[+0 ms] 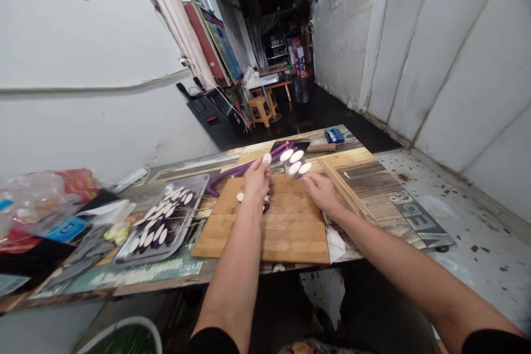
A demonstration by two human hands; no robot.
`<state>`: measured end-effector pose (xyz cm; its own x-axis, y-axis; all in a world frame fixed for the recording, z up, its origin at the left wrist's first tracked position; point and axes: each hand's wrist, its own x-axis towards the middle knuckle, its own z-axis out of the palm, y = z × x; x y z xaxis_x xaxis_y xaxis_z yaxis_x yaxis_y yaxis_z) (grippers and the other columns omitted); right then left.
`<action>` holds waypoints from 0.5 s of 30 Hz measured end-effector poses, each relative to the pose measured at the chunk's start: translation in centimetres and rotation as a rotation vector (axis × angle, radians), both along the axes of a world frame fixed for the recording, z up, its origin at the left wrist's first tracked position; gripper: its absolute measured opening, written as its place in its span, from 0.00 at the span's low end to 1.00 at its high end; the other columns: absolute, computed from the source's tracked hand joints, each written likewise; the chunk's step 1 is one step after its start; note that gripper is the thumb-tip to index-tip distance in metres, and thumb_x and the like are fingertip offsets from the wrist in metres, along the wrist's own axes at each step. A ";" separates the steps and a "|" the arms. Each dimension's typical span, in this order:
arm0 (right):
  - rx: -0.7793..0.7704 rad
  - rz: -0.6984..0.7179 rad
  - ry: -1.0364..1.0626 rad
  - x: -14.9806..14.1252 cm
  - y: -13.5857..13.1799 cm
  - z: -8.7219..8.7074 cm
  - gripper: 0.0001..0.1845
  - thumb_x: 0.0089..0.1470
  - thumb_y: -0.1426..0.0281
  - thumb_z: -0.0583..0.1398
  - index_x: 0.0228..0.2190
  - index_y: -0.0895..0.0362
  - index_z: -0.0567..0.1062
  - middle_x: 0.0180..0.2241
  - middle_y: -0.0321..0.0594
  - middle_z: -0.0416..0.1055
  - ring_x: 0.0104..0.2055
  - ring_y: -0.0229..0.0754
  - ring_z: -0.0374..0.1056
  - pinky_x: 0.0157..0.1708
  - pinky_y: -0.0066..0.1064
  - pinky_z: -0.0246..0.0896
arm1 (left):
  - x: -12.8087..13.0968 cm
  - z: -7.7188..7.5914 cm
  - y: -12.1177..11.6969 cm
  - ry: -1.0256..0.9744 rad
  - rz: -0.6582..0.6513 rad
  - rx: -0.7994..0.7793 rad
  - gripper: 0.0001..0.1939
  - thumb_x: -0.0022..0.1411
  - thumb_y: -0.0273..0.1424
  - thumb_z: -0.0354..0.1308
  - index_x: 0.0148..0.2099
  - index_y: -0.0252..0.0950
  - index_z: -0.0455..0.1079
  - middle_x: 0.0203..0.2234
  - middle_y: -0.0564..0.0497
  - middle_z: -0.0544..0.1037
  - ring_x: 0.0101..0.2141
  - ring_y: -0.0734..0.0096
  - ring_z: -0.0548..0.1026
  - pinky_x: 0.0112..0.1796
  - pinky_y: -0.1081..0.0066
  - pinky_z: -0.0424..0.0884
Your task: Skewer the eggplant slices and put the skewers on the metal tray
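My left hand [256,178] is closed over the far part of the wooden cutting board [290,227], pinching a pale round eggplant slice [267,159] at its fingertips. To its right, my right hand [322,192] is closed at the near end of a skewer of eggplant slices [296,167]; the stick itself is mostly hidden. The slices on it are white ovals with purple edges. Loose slices [240,197] lie on the board, partly behind my left hand. Long purple eggplants [232,170] rest along the board's far edge.
Left of the board, a clear plastic tray [120,259] bears several skewers of eggplant slices. Bare wooden skewers [346,191] lie to the right. A blue box [334,135] sits at the far corner. Plastic bags [50,204] crowd the left end. A white-rimmed tub [153,327] stands below.
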<state>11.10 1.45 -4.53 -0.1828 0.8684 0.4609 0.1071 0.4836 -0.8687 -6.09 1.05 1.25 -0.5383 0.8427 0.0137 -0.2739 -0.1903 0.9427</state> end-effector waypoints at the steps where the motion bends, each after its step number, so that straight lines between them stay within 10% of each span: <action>1: 0.011 0.009 -0.002 0.0 0.0 0.0 0.19 0.54 0.59 0.52 0.28 0.59 0.76 0.18 0.34 0.62 0.22 0.39 0.58 0.23 0.27 0.51 | 0.0 0.0 0.8 -0.097 -0.047 0.010 0.15 0.46 0.22 0.60 0.40 0.33 0.71 0.25 0.55 0.72 0.18 0.86 0.62 0.21 0.81 0.56; 4: 0.033 0.041 -0.015 -0.1 -0.1 -0.1 0.18 0.55 0.60 0.52 0.29 0.59 0.76 0.20 0.35 0.65 0.23 0.39 0.60 0.24 0.27 0.52 | 0.3 -0.7 1.9 -0.139 -0.104 0.004 0.14 0.46 0.23 0.61 0.39 0.33 0.70 0.24 0.55 0.72 0.18 0.85 0.63 0.21 0.82 0.58; 8: 0.026 -0.018 0.003 0.2 -0.4 0.3 0.19 0.56 0.60 0.52 0.32 0.59 0.76 0.22 0.36 0.67 0.25 0.40 0.62 0.26 0.28 0.53 | 1.0 -2.0 0.9 0.355 -0.013 -0.106 0.09 0.48 0.29 0.60 0.34 0.34 0.74 0.24 0.52 0.75 0.22 0.77 0.68 0.26 0.76 0.64; 15: -0.034 -0.061 0.066 0.1 -0.4 1.1 0.20 0.58 0.57 0.51 0.31 0.59 0.74 0.19 0.34 0.62 0.22 0.39 0.59 0.26 0.28 0.55 | 0.8 -2.0 -0.2 1.094 -0.581 -0.202 0.08 0.47 0.29 0.57 0.29 0.40 0.77 0.27 0.51 0.79 0.30 0.64 0.74 0.37 0.67 0.67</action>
<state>11.16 1.05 -3.46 -0.0992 0.8925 0.4401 0.0773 0.4478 -0.8908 -5.30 0.84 -0.73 0.1247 0.9903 0.0611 0.6745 -0.1298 0.7268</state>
